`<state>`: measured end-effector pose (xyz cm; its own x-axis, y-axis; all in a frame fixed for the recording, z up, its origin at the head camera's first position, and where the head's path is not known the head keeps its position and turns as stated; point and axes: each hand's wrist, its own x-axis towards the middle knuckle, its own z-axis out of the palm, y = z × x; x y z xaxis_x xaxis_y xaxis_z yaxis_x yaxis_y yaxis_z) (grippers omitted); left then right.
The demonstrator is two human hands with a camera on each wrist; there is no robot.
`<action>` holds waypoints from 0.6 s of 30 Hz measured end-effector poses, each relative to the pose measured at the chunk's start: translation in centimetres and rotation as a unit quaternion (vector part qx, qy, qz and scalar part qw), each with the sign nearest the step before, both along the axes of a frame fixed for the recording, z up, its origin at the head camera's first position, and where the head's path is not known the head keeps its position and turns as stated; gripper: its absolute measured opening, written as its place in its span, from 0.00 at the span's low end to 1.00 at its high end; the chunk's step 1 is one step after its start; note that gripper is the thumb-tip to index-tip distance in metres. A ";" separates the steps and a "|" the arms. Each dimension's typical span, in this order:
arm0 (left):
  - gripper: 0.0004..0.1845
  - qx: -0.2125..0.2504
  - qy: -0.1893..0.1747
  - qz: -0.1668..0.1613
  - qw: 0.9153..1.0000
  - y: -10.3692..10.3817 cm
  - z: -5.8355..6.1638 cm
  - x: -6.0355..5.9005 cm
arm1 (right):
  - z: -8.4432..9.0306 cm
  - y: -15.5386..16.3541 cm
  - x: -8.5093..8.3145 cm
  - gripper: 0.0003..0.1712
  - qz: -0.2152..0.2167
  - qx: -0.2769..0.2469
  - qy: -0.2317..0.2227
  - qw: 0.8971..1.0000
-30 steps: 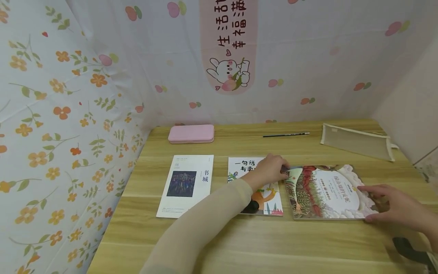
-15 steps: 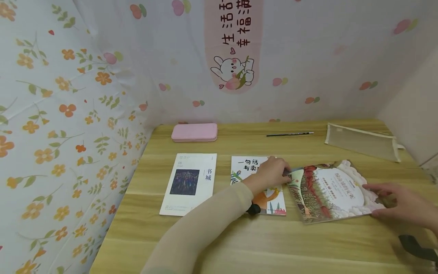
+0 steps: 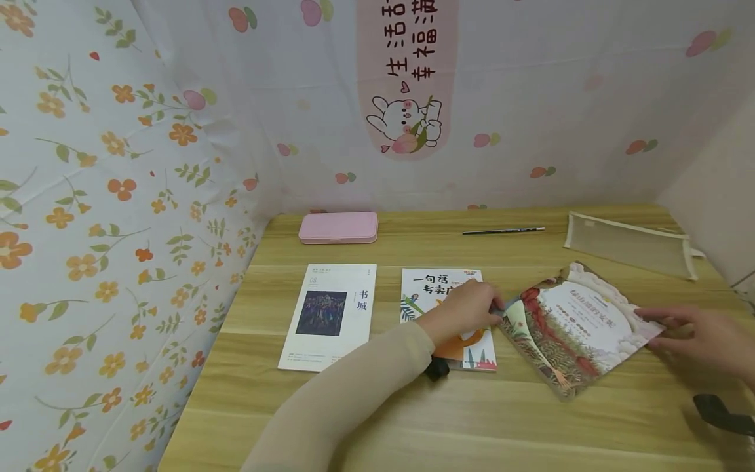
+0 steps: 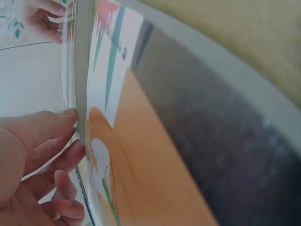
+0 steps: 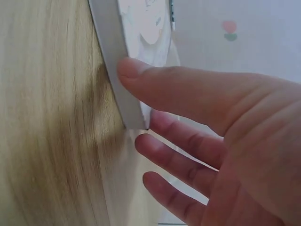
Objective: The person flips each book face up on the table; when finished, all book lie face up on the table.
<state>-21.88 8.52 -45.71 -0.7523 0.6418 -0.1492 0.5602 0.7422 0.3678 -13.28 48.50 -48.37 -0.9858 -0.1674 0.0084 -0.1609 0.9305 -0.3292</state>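
An illustrated picture book (image 3: 580, 321) lies turned at an angle on the right of the table, a white label on its cover. My left hand (image 3: 466, 311) holds its left corner, thumb and fingers at the page edges (image 4: 82, 61) in the left wrist view. At the opposite corner, my right hand (image 3: 702, 337) grips the book, the thumb on its edge (image 5: 120, 80) in the right wrist view and the other fingers round the corner. Partly under my left arm lies a book with an orange picture (image 3: 436, 288). Further left is a white book (image 3: 327, 318) with a dark picture.
Along the back of the wooden table (image 3: 413, 419) lie a pink pencil case (image 3: 339, 227), a dark pencil (image 3: 503, 231) and a pale mesh pouch (image 3: 631, 242). Patterned cloth (image 3: 283, 85) hangs behind and to the left. A dark strap (image 3: 722, 414) shows at the lower right.
The picture book has turned from square to the table to slanted, its lower left corner swinging toward me. Both hands stay at its corners. The view has shifted slightly.
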 end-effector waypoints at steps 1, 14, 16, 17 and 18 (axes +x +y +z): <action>0.09 -0.002 0.001 -0.004 1.000 0.0 0.1 0.1 | 0.0 0.0 -0.1 0.31 -0.001 0.002 0.000 1.000; 0.06 0.006 -0.032 -0.049 0.998 -0.1 -0.3 2.1 | -0.4 -0.2 -3.0 0.25 0.055 -0.018 0.077 0.995; 0.07 0.013 -0.042 -0.052 0.998 -0.2 -0.4 2.4 | -0.3 -0.3 -3.6 0.26 0.061 -0.009 0.089 0.994; 0.08 0.016 -0.045 -0.054 0.997 -0.2 -0.4 2.5 | -0.3 -0.4 -3.9 0.26 0.067 -0.004 0.093 0.993; 0.08 0.018 -0.047 -0.055 0.997 -0.2 -0.5 2.7 | -0.3 -0.6 -4.2 0.26 0.075 -0.003 0.093 0.993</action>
<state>-19.21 8.32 -46.19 -0.6604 0.7261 -0.1916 0.5998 0.6635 0.4472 -17.51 47.95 -48.65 -0.9313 -0.3109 0.1900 -0.3554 0.8899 -0.2860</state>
